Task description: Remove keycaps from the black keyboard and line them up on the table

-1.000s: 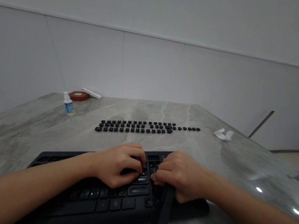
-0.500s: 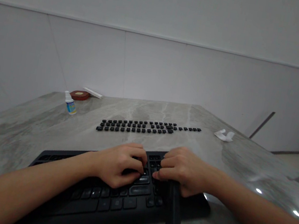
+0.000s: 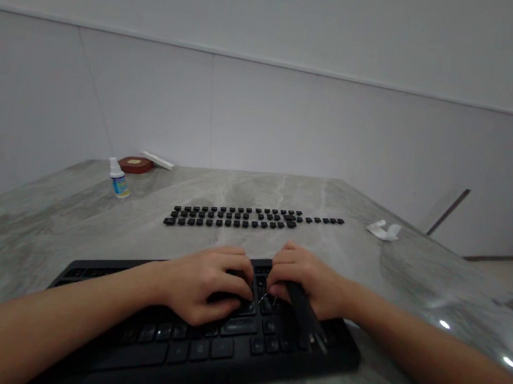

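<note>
So we had the keyboard flat on the marbled table, right in front of us and a bit skewed. Our left hand lay across its middle with the fingers curled down onto the keys, a gap showing between thumb and forefinger, probably so the board wouldn't slide. Whether those fingertips had hold of anything, we couldn't tell. Our right hand had its fingers closed around a dark tool over the board's right part. It slanted, with metal prongs poking out of the near end and thin wires down by the keys at the other. Looked like we gripped it short, close to the wires, presumably for better aim.

Beyond the board, loose keycaps lay in neat rows, like a keyboard with no keyboard under it, probably to keep them in order. The spray bottle stood off to the left, a reddish box and a white strip behind it, and some crumpled white tissue lay off to the right, all well clear of our elbows.

Brands? No luck. The bottle's label was blue and yellow (text way too blurry), the box had a pale patch we couldn't read, and key legends were basically mush.
</note>
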Demonstrator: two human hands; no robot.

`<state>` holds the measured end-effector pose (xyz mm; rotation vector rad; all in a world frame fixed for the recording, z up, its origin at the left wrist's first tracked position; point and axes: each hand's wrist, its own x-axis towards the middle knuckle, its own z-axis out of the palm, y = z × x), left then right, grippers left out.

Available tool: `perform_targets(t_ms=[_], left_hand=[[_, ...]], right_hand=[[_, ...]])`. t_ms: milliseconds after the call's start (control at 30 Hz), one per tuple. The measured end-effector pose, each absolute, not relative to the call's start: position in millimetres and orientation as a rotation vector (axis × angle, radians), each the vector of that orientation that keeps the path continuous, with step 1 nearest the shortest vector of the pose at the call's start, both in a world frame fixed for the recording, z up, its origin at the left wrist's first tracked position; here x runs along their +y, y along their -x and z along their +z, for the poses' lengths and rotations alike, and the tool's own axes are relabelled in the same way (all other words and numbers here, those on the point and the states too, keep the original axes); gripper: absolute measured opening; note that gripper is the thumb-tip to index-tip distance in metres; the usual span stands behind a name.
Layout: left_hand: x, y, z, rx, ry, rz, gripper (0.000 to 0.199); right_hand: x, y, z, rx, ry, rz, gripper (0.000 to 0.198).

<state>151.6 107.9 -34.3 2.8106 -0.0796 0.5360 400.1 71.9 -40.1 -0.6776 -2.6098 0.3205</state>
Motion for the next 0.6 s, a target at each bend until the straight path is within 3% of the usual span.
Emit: perform_targets(t_ms=[300,400,600], left_hand=[[101.9,-151.3,-30.3,-0.005,-2.912,0.277,0.053],[102.8,-151.4,-31.0,-0.006,-2.911,0.259,0.055],[103.8,-153.2,-30.9,-0.014,-2.894,0.247,0.055]], right_hand=[[66.6,-379.9,-52.7,-2.254,1.3,0.308,0.013],[64.8,-372.0,-49.8,-2.147,1.462,0.424,0.023],[62.3,-362.9,-48.5,-1.985,1.484,0.446,0.015]])
